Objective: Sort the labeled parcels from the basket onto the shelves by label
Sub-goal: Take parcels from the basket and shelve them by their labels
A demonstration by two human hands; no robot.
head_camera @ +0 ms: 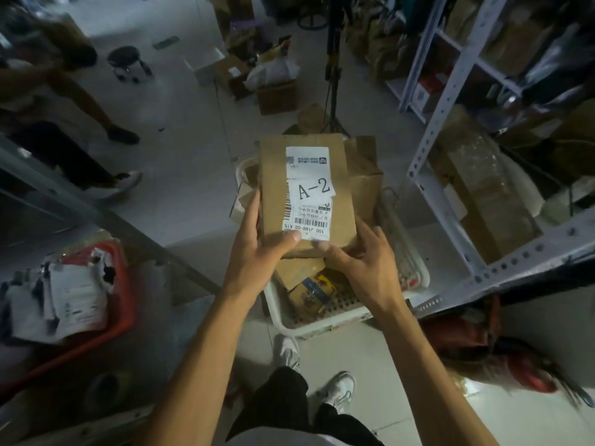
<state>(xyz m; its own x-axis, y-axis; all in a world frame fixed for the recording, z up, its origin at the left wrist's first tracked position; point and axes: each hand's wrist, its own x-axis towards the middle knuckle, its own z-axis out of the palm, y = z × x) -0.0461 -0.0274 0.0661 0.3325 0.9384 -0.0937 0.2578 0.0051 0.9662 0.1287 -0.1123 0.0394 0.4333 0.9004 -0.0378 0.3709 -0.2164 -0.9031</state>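
A flat brown cardboard parcel (338, 175) with a white shipping label marked "A-2" is held up over the white basket (325, 323). My left hand (257, 249) grips its near left corner, thumb on the label. My right hand (360, 259) grips its near right corner. Several more cardboard parcels (365, 175) lie in the basket beneath, partly hidden by the held one.
White metal shelving (450, 101) with boxes stands to the right, and a grey rack beam (96, 204) runs along the left. A red basket (119, 320) of bagged parcels sits at lower left. Another person's legs (64, 156) stand at far left. Boxes and a stool (125, 61) lie beyond.
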